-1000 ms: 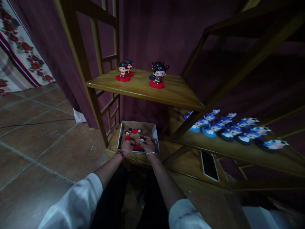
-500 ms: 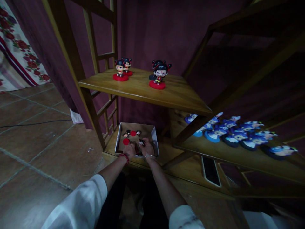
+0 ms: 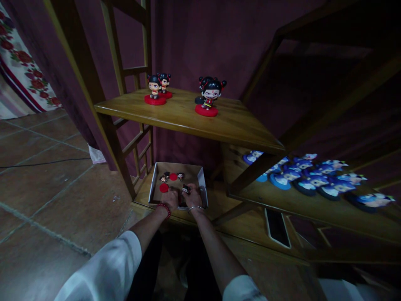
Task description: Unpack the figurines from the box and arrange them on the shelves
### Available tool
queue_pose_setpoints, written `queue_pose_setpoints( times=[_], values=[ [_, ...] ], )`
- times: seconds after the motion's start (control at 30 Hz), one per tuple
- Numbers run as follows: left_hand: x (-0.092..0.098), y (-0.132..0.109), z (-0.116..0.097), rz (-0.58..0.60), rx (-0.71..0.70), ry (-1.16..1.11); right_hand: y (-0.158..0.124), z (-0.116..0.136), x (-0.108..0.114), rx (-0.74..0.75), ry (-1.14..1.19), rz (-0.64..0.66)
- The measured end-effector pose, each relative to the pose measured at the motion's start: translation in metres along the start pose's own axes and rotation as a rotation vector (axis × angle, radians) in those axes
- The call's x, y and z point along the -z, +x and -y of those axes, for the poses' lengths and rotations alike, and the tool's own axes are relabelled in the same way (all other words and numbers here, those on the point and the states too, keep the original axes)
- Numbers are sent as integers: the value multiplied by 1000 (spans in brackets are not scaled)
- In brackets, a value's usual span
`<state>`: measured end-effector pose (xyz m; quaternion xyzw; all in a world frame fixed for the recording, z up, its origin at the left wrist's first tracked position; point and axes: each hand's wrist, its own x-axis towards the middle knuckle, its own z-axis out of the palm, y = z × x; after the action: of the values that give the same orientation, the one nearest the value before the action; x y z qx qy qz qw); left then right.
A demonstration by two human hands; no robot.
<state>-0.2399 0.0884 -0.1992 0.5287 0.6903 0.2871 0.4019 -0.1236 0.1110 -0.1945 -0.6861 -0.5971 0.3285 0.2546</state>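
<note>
Both of my hands are inside a shallow cardboard box (image 3: 203,177) on the low shelf. My right hand (image 3: 194,197) is closed around a small black-haired figurine (image 3: 186,189), its head showing between the fingers. Close beside it, my left hand (image 3: 170,199) is closed, knuckles up; whatever its fingers hold is hidden beneath them. Just beyond the left hand lies a round red base (image 3: 163,188). Farther back in the box are another red disc (image 3: 173,177) and loose figurines, one at the left (image 3: 163,179) and one at the right (image 3: 180,176).
Several figurines stand on the upper wooden shelf (image 3: 175,115), including a seated one (image 3: 154,86) and a grinning one (image 3: 209,94). Rows of blue-and-white figurines (image 3: 290,174) fill the right shelf. A phone (image 3: 277,228) lies below them. A wooden post (image 3: 106,138) rises at left.
The view has shifted slightly. Both hands stay in the box, and the figurine in my right hand looks slightly turned.
</note>
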Motion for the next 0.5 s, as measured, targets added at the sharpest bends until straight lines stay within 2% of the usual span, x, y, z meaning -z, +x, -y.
queue_pose_setpoints(
  times=[0.1, 0.3, 0.5],
  values=[
    [0, 1, -2, 4, -24, 169, 1, 0, -2, 6, 25, -11],
    [-6, 8, 3, 4, -37, 175, 5, -7, -5, 14, 56, -15],
    [-8, 10, 8, -13, -39, 68, 7, -10, -7, 17, 81, -55]
  ],
)
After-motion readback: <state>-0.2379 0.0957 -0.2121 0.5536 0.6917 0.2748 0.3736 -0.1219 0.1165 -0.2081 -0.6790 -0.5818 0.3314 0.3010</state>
